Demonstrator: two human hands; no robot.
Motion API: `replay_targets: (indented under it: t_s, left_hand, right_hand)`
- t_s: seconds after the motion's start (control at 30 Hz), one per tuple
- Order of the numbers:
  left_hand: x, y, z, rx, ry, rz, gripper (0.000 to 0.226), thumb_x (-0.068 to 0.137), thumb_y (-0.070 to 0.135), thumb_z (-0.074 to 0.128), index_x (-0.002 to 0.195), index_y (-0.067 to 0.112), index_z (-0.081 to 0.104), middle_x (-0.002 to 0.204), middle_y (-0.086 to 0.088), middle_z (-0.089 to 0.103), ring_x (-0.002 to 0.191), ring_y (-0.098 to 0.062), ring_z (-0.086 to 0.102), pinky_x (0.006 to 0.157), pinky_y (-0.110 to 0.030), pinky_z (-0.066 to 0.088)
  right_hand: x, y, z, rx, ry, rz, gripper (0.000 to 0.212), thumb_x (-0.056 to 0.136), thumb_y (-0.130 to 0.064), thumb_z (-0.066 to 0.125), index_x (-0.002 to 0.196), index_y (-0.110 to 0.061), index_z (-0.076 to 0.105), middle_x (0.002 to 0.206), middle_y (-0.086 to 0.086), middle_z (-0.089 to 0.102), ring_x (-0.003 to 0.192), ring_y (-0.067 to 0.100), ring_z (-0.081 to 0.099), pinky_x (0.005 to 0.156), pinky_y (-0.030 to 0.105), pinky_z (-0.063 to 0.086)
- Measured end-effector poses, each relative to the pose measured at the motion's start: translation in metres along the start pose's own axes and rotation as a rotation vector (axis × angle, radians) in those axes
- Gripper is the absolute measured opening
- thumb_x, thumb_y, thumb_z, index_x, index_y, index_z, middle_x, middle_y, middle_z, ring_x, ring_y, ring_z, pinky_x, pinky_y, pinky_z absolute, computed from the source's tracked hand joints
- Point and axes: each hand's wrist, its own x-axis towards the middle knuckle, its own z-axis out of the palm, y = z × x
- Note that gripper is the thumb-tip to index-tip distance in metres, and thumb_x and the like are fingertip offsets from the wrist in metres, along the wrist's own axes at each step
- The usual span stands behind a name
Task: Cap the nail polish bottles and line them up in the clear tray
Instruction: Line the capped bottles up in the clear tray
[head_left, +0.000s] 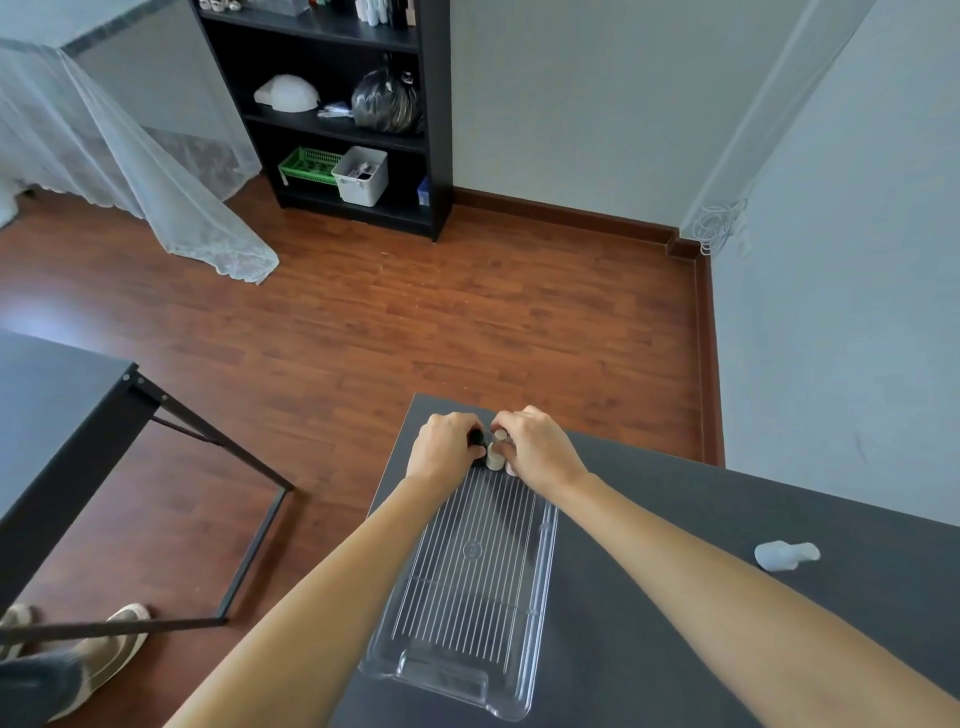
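Mostly hidden behind curled fingers: small beige nail polish bottles (496, 453) at the ribbed clear plastic tray's (545, 545) far end. Count impossible to tell. Black cap (476, 439) barely visible.

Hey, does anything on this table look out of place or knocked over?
One thing: a small pale bottle lies on its side on the dark table, far right of the clear tray, apart from the bottles both hands are working on at the tray's far end. No spill shows.

Both bare arms reach straight out toward 12 o'clock. The left hand (445, 442) and right hand (535, 446) sit side by side, fingers curled down.
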Motion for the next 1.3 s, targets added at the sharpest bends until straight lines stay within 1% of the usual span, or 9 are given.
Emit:
replay_targets:
  t_s: [0.17, 0.37, 0.5, 0.63, 0.77, 0.93, 1.03, 1.13, 1.3]
  left_hand:
    - [-0.004, 0.0, 0.001, 0.015, 0.002, 0.007, 0.018, 0.085, 0.011, 0.073, 0.103, 0.011, 0.07, 0.095, -0.009, 0.074, 0.088, -0.03, 0.069, 0.075, -0.043, 0.059]
    - [-0.029, 0.0, 0.002, 0.005, 0.07, 0.005, 0.045, 0.083, 0.017, 0.076, 0.125, 0.015, 0.059, 0.12, -0.005, 0.067, 0.11, -0.027, 0.064, 0.086, -0.043, 0.055]
    - [-0.071, -0.003, 0.015, 0.006, 0.152, 0.011, 0.047, 0.092, 0.026, 0.067, 0.136, 0.017, 0.051, 0.134, -0.002, 0.057, 0.124, -0.023, 0.053, 0.088, -0.035, 0.049]
    - [-0.126, -0.011, 0.045, -0.033, 0.163, 0.048, 0.043, 0.1, 0.028, 0.055, 0.14, 0.013, 0.049, 0.142, -0.003, 0.052, 0.131, -0.022, 0.048, 0.101, -0.032, 0.043]
    - [-0.173, -0.027, 0.079, 0.03, 0.146, 0.006, 0.041, 0.103, 0.032, 0.048, 0.14, 0.016, 0.051, 0.151, -0.004, 0.044, 0.142, -0.024, 0.037, 0.114, -0.033, 0.031]
    - [-0.2, -0.037, 0.106, 0.176, 0.138, -0.076, 0.05, 0.106, 0.04, 0.034, 0.153, 0.024, 0.033, 0.166, -0.002, 0.014, 0.155, -0.023, 0.003, 0.124, -0.043, 0.007]
    - [-0.201, -0.035, 0.109, 0.19, 0.168, -0.084, 0.051, 0.106, 0.041, 0.032, 0.154, 0.025, 0.031, 0.166, -0.001, 0.015, 0.155, -0.023, 0.002, 0.124, -0.044, 0.008]
    - [-0.201, -0.035, 0.111, 0.217, 0.19, -0.087, 0.05, 0.106, 0.042, 0.033, 0.153, 0.026, 0.035, 0.165, 0.0, 0.022, 0.155, -0.022, 0.006, 0.125, -0.041, 0.014]
    - [-0.201, -0.037, 0.112, 0.231, 0.218, -0.065, 0.049, 0.105, 0.041, 0.036, 0.15, 0.023, 0.041, 0.162, -0.001, 0.03, 0.154, -0.023, 0.011, 0.124, -0.038, 0.018]
  right_hand:
    - [-0.003, 0.001, -0.003, 0.017, 0.005, -0.012, 0.017, 0.089, -0.004, 0.059, 0.104, -0.001, 0.066, 0.087, 0.012, 0.072, 0.092, 0.031, 0.058, 0.071, 0.044, 0.052]
    - [-0.015, 0.006, -0.014, 0.044, 0.04, -0.034, 0.034, 0.088, -0.019, 0.068, 0.119, -0.005, 0.064, 0.098, 0.012, 0.073, 0.099, 0.028, 0.059, 0.082, 0.038, 0.05]
    - [-0.038, 0.017, -0.026, 0.09, 0.151, -0.035, 0.032, 0.091, -0.022, 0.065, 0.12, -0.009, 0.063, 0.108, 0.005, 0.072, 0.107, 0.023, 0.056, 0.087, 0.03, 0.045]
    - [-0.076, 0.037, -0.035, 0.102, 0.193, -0.003, 0.025, 0.092, -0.017, 0.064, 0.116, -0.011, 0.066, 0.109, 0.003, 0.071, 0.106, 0.022, 0.058, 0.087, 0.024, 0.041]
    - [-0.123, 0.074, -0.035, 0.079, 0.162, 0.084, 0.026, 0.09, -0.014, 0.066, 0.116, -0.012, 0.067, 0.108, 0.003, 0.07, 0.112, 0.022, 0.056, 0.095, 0.032, 0.043]
    - [-0.178, 0.13, -0.042, -0.089, 0.2, 0.297, 0.025, 0.086, -0.007, 0.069, 0.112, -0.009, 0.07, 0.113, 0.012, 0.068, 0.123, 0.035, 0.049, 0.1, 0.047, 0.035]
    - [-0.205, 0.159, -0.048, -0.219, 0.225, 0.474, 0.036, 0.083, -0.005, 0.072, 0.118, -0.011, 0.067, 0.14, 0.02, 0.05, 0.134, 0.042, 0.033, 0.105, 0.059, 0.029]
    - [-0.223, 0.182, -0.056, -0.264, 0.168, 0.645, 0.046, 0.086, -0.007, 0.068, 0.129, -0.015, 0.058, 0.152, 0.023, 0.029, 0.14, 0.044, 0.018, 0.109, 0.06, 0.021]
    - [-0.227, 0.206, -0.063, -0.142, 0.082, 0.642, 0.046, 0.083, 0.015, 0.052, 0.127, 0.0, 0.057, 0.133, 0.03, 0.047, 0.118, 0.052, 0.043, 0.097, 0.054, 0.041]
